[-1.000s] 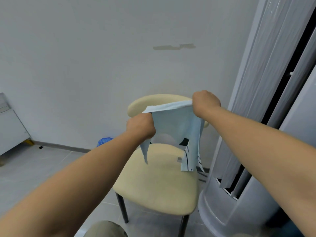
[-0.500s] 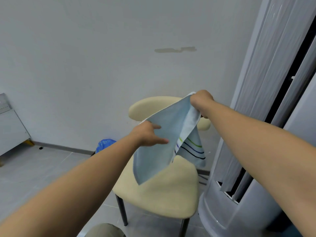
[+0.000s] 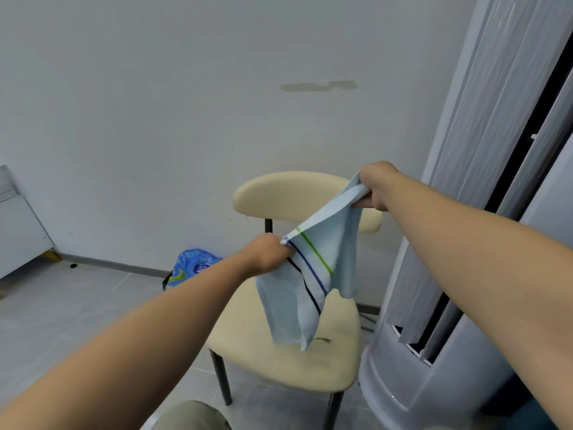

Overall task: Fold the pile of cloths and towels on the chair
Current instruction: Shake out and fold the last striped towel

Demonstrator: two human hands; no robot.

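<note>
A light blue towel (image 3: 297,302) with green, blue and black stripes hangs in the air above the cream chair (image 3: 279,352). My left hand (image 3: 268,254) grips its lower striped corner, over the seat's left side. My right hand (image 3: 375,186) holds the opposite corner higher up, in front of the chair's backrest. The towel's top edge runs taut and slanted between the two hands, and the rest droops toward the seat. No other cloth shows on the seat.
A tall grey standing air conditioner (image 3: 449,305) stands close against the chair's right side. A blue plastic bag (image 3: 192,268) lies on the floor behind the chair at the left. A white cabinet (image 3: 18,225) is at the far left wall. Grey tiled floor surrounds the chair.
My left hand has let go of the towel's middle and taken its striped corner lower down. The towel has turned, so the stripes now face me, and it hangs narrower.
</note>
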